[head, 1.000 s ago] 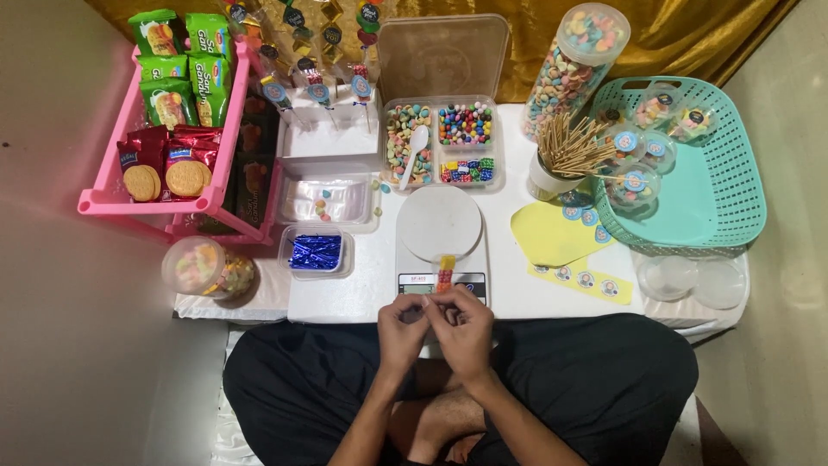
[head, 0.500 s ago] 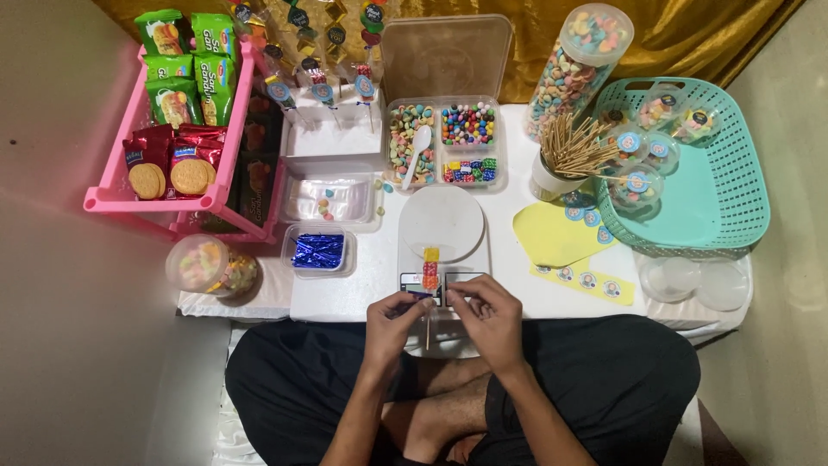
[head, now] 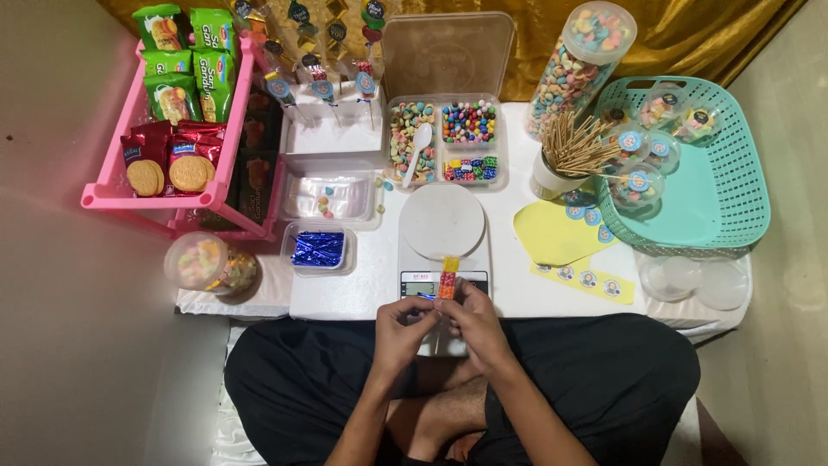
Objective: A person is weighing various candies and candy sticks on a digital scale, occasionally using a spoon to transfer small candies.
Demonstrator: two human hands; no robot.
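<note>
Just before the kitchen scale, the left hand and right hand pinch a candy skewer upright over its display. Beyond the scale stands a compartmented candy box.

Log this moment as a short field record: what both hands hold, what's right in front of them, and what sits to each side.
left hand: fingers pinch the lower end of the candy stick
right hand: fingers grip the same stick from the other side
candy stick: upright, colourful sweets in clear wrap
kitchen scale: directly ahead, white round pan bare
blue twist ties: in a clear tub, left of the scale
teal basket: far right, holds small labelled candy cups
pink rack: far left, biscuit packets
</note>
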